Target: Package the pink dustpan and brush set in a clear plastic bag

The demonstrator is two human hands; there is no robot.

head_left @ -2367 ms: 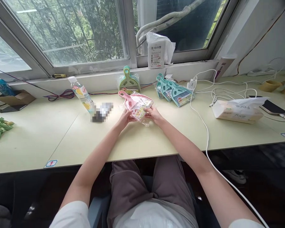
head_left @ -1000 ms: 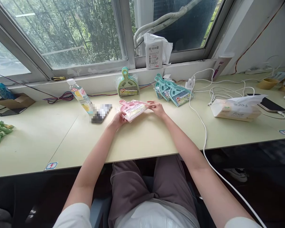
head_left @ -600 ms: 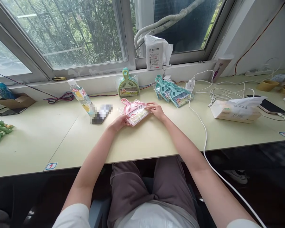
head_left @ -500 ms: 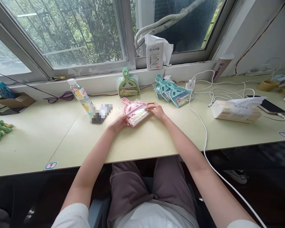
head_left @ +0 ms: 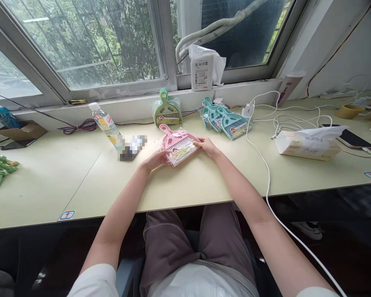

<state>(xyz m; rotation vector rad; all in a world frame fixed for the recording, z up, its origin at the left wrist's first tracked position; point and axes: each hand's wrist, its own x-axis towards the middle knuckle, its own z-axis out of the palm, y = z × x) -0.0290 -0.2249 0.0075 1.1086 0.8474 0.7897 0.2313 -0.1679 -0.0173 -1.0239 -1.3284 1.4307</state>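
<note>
Both hands, left [head_left: 156, 157] at 8 o'clock and right [head_left: 207, 146] at 3, have fingers clamped on the pink dustpan pack [head_left: 178, 144], low over the counter [head_left: 204, 181]. Best grip the edges evenly so the wrap stays taut.

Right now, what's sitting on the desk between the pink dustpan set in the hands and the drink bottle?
In the head view, a small blurred dark-and-white object lies between the pink dustpan set and the drink bottle; what it is cannot be told.

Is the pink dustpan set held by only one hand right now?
No, the left hand and the right hand both grip the wrapped pink dustpan set at opposite edges.
</note>
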